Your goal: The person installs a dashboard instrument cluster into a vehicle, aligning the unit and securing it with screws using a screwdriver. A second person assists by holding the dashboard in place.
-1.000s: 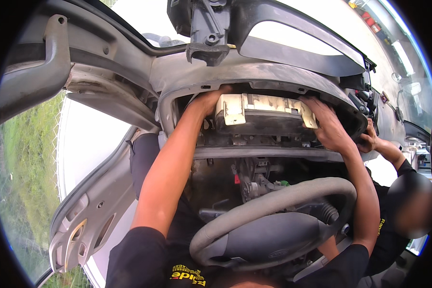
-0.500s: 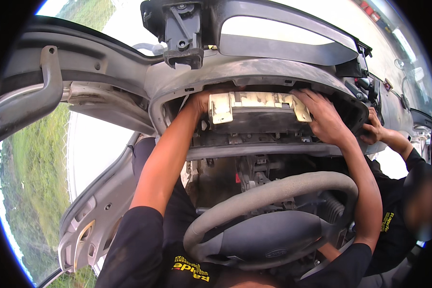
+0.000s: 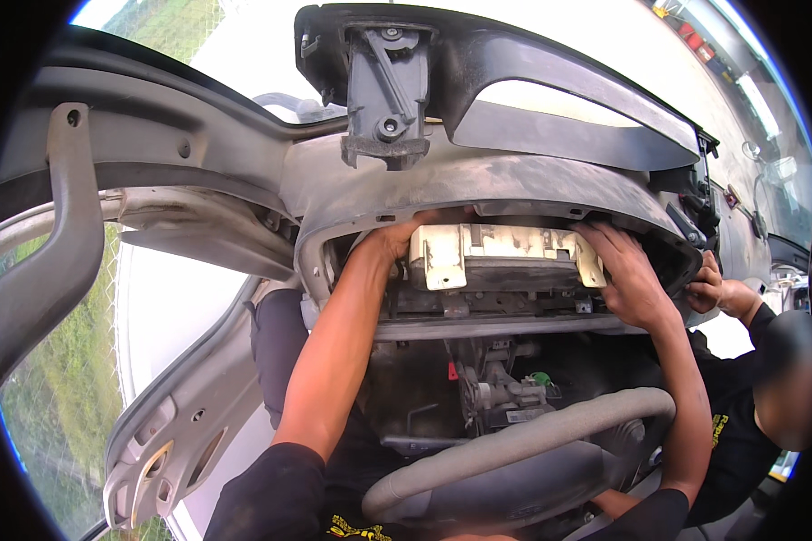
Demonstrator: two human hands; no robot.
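A dusty instrument cluster [image 3: 510,242], with a yellowed white housing and a dark lower part, sits in the opening of the dashboard [image 3: 550,185]. My left hand [image 3: 404,236] is at its left end, with fingers reaching behind its upper edge and partly hidden. At the right end, my right hand [image 3: 621,266] lies with bent fingers along the cluster's side, fingertips going in behind the housing. Both hands appear to grip the cluster between them. My right forearm passes over the right side of the steering wheel [image 3: 523,437].
Below the opening, a bare steering column [image 3: 510,392] and brackets are exposed. A black trim panel [image 3: 568,126] lies on top of the dashboard near the windscreen. At right, a co-worker's hand [image 3: 708,287] touches the dashboard edge. An open door [image 3: 167,442] stands at left.
The whole view has shifted, so the dashboard, wheel and hands sit lower in the picture. Both my hands stay at the cluster's ends. The co-worker's fingers have curled in more.
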